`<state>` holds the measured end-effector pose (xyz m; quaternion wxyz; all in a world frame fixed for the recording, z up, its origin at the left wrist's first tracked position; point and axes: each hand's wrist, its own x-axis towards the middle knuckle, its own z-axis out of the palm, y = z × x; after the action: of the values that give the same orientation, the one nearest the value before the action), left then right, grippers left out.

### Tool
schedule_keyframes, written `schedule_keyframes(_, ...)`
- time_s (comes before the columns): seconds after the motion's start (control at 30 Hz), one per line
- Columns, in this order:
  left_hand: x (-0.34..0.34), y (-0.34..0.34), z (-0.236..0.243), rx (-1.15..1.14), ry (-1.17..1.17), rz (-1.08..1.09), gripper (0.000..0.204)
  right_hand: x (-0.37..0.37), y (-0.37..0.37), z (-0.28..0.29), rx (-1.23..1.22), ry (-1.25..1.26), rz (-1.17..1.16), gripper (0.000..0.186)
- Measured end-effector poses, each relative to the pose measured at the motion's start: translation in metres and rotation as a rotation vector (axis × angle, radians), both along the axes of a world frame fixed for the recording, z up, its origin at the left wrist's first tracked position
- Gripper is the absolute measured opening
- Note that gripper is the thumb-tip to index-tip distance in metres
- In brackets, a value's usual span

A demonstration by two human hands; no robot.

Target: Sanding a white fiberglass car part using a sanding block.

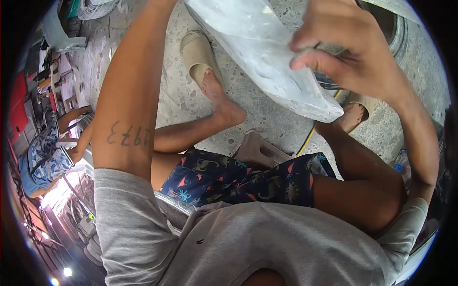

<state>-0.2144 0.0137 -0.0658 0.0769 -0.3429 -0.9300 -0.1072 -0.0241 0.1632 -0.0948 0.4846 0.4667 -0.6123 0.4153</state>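
While the right hand hovers blurred by a pale curved piece, its thumb and forefinger stand parted by a narrow gap.

From where I stand, I can't tell whether they touch it; the left hand is out of sight past the top edge, so its grip is unknown to me. The piece slants across the upper middle, smooth, scuffed and grey-white, its lower end blunt. On the left forearm runs a row of dark inked numerals, and a tiny emblem sits on the soft grey shirt. Printed shorts come next, then a beige slip-on on rough, mottled concrete. Farther left, another person wears leafy blue-and-white cloth.
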Motion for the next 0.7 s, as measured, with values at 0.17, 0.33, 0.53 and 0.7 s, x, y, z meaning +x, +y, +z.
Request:
schedule_keyframes(0.17, -0.005, -0.008, -0.006, 0.018, 0.036, -0.011, 0.037, 0.021, -0.009, 0.032, 0.219, -0.460, -0.057, 0.027)
schedule_keyframes(0.33, -0.008, -0.006, -0.004, 0.001, 0.010, -0.012, 0.039, 0.053, 0.006, 0.074, 0.364, -1.085, -0.071, 0.027)
schedule_keyframes(0.53, -0.010, -0.007, -0.003, 0.009, 0.001, 0.016, 0.039, 0.110, 0.003, 0.093, 0.388, -1.198, -0.398, 0.023)
schedule_keyframes(0.7, -0.008, -0.007, 0.002, -0.024, 0.014, 0.003, 0.040, 0.167, -0.018, 0.133, 0.621, -1.097, -0.667, 0.020)
